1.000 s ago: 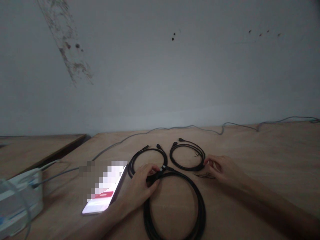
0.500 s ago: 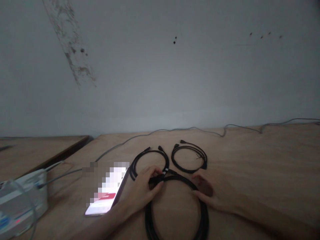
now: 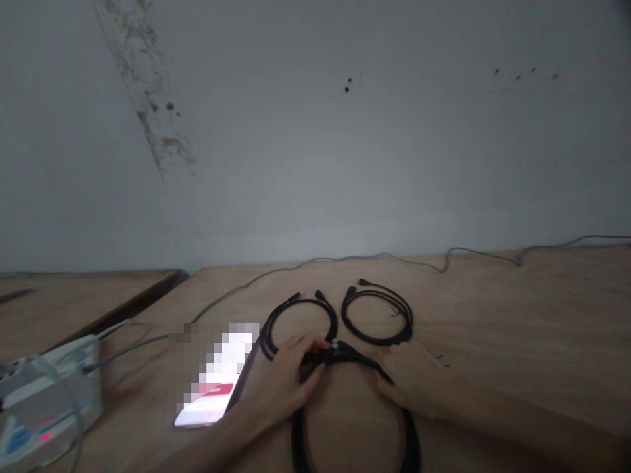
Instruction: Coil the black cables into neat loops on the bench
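Note:
A large coil of black cable point(image 3: 298, 433) lies on the table in front of me, its lower part cut off by the picture's edge. My left hand point(image 3: 290, 374) pinches the coil's upper left, where the dark cable ends overlap; a small whitish piece point(image 3: 334, 343) shows beside the fingertips. Closed around the coil's upper right is my right hand point(image 3: 414, 378), thumb below and fingers over the strands. Beyond my hands rest two smaller black cable coils, the left coil point(image 3: 335, 322) and the right coil point(image 3: 345, 322), each with connector ends pointing away from me.
A phone with a lit screen point(image 3: 210, 401), partly blurred out, lies left of my left arm. Farther left stands a white power strip point(image 3: 89, 401) with a red light and a plugged-in grey cord point(image 3: 221, 297) running along the wall point(image 3: 315, 164). Thin dark ties point(image 3: 438, 358) lie near my right hand.
My right hand has gone from loosely open beside the large coil to closed around its strands. My left hand keeps its grip. The view has shifted slightly.

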`<state>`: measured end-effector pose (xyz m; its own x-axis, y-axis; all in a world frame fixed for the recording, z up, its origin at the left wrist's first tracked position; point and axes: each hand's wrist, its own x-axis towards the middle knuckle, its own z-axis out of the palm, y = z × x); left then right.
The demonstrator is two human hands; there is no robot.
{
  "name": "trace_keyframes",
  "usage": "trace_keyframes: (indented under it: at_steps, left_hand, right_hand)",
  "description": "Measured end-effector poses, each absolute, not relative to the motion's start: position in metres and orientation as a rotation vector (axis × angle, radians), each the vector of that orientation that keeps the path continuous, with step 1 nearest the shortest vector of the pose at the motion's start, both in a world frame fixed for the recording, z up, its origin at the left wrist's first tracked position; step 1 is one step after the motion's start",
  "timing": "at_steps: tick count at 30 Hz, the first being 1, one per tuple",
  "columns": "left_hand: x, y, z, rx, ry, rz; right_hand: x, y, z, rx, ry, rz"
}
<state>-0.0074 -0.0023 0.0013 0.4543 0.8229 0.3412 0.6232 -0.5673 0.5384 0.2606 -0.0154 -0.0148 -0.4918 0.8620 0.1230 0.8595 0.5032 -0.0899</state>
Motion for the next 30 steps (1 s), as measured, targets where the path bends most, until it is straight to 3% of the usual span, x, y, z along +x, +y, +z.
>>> trace_keyframes:
  at_steps: [6,11,17,30]
  left_hand:
    - [-0.006,-0.003,0.005,2.331,1.404,0.825]
    - [-0.007,-0.005,0.012,2.336,1.556,0.736]
    - [-0.011,-0.006,0.011,2.348,1.442,0.719]
    - [-0.02,0.025,0.004,1.894,1.287,1.248]
  right_hand:
    - [0.264,-0.019,-0.011,-1.367,-2.446,0.145]
    - [0.266,-0.026,-0.007,-1.351,-2.391,0.049]
    - [0.271,-0.026,-0.013,-1.394,-2.37,0.006]
    - [0.244,0.007,0.013,-1.534,-2.236,-0.04]
